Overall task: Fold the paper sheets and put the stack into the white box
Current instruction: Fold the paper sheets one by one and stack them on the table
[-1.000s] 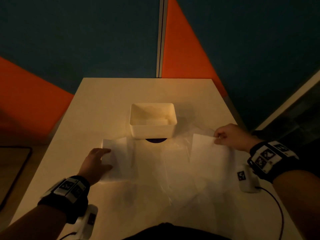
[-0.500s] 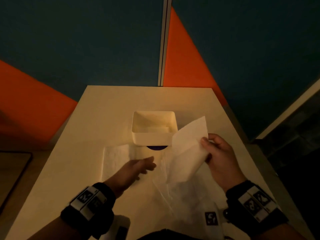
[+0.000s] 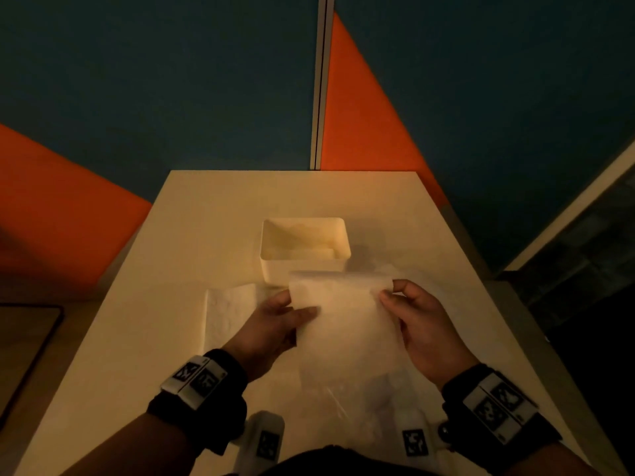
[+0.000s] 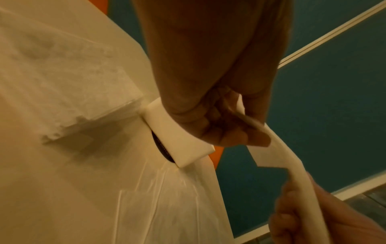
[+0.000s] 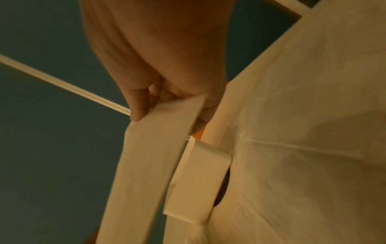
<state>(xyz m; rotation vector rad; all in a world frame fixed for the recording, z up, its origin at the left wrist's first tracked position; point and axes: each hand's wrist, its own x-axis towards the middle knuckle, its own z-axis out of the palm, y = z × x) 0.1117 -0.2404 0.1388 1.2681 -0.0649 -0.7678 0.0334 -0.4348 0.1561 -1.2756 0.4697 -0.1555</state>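
A white paper sheet (image 3: 340,314) is lifted above the table in front of the white box (image 3: 304,266). My left hand (image 3: 285,314) pinches the sheet's left edge, thumb on top. My right hand (image 3: 405,304) pinches its upper right corner. In the left wrist view the left hand (image 4: 236,130) grips the sheet (image 4: 277,155) edge-on, with the box (image 4: 179,140) behind it. From the right wrist the right hand (image 5: 167,109) pinches the sheet (image 5: 150,161) beside the box (image 5: 200,183). A folded stack of sheets (image 3: 230,314) lies flat left of the hands. More loose sheets (image 3: 354,389) lie beneath the lifted one.
The box stands mid-table on a dark round disc (image 4: 162,147). The cream table (image 3: 213,214) ends at blue and orange wall panels (image 3: 171,80) behind. Its right edge (image 3: 481,280) drops to a dark floor. A dark-framed board (image 3: 24,352) lies at the far left.
My right hand lifted the sheet from the right and brought it to the middle. My left hand left the folded stack and took hold of the sheet's left edge.
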